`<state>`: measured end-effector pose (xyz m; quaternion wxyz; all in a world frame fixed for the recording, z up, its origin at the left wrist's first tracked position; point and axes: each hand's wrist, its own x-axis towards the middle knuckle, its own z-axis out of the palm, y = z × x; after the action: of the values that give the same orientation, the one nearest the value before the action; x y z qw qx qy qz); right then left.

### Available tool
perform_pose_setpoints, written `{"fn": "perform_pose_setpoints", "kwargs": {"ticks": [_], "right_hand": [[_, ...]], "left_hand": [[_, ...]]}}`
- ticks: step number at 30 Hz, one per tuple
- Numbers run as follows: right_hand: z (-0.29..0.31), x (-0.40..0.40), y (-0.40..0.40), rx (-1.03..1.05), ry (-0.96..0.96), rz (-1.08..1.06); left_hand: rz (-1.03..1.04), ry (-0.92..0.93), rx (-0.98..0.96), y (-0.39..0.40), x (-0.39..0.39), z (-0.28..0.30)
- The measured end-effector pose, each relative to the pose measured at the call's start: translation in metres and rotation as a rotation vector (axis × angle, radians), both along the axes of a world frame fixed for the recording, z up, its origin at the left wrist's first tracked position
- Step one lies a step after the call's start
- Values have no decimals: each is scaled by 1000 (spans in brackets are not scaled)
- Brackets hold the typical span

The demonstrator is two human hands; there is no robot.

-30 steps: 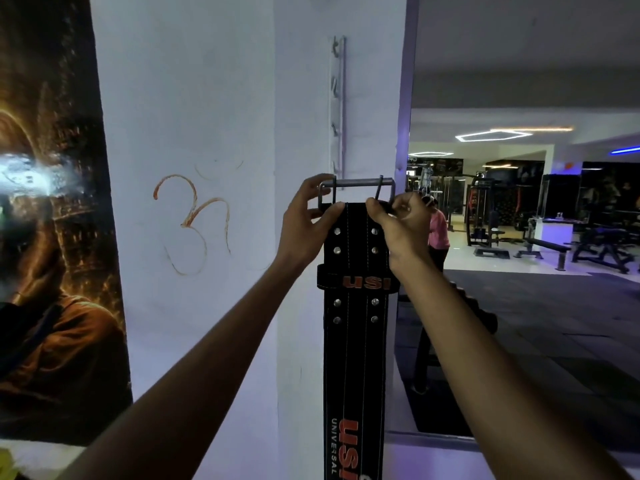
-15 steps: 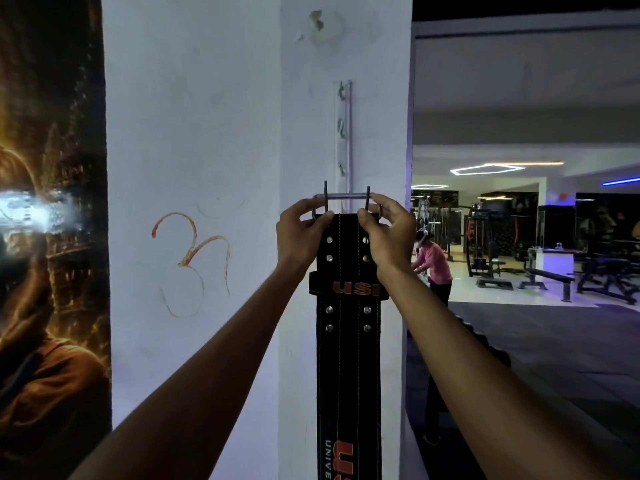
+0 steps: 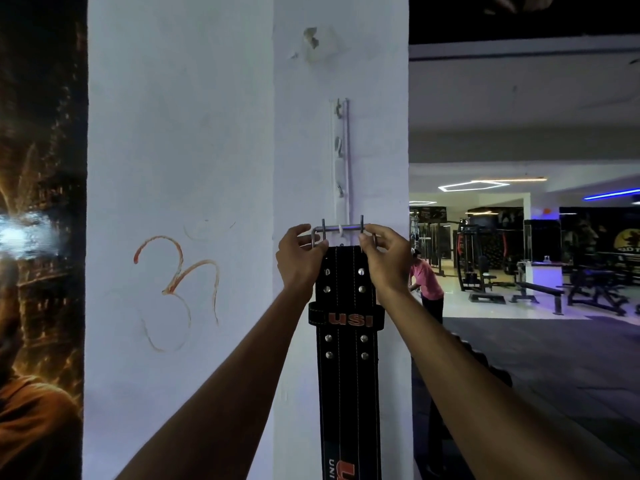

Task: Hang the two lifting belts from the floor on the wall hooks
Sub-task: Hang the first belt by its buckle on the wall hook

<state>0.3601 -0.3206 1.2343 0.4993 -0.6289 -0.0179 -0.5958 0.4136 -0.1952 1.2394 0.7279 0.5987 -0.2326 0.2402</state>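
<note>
A black studded lifting belt (image 3: 346,368) with orange "USI" lettering hangs straight down against the white pillar. Its steel buckle (image 3: 343,229) lies across the lowest hook of a white vertical hook rail (image 3: 341,161). My left hand (image 3: 300,259) pinches the buckle's left end and the belt's top corner. My right hand (image 3: 384,258) grips the right end. Three hooks higher on the rail are bare. A second belt is not in view.
The white pillar (image 3: 207,168) carries an orange scrawl at the left. A dark poster (image 3: 38,271) borders its left side. To the right the gym floor opens out, with a person in a pink shirt (image 3: 426,282), benches (image 3: 540,289) and machines.
Both hands raised the belt's buckle up the pillar until it reached the rail's lowest hook. The camera tilted upward, showing more of the rail and a chipped patch above.
</note>
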Motion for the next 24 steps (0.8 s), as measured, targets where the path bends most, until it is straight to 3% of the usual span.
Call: {"fn": "perform_pose_setpoints", "kwargs": {"ticks": [15, 17, 21, 24], "right_hand": [[-16, 6, -11, 46, 3, 16], [-26, -5, -9, 28, -49, -62], [-78, -42, 11, -193, -186, -307], [-143, -67, 29, -392, -77, -319]], "left_hand": [[104, -14, 155, 2, 9, -27], [152, -44, 160, 7, 3, -42], [257, -156, 206, 15, -16, -94], [345, -271, 413, 27, -34, -154]]}}
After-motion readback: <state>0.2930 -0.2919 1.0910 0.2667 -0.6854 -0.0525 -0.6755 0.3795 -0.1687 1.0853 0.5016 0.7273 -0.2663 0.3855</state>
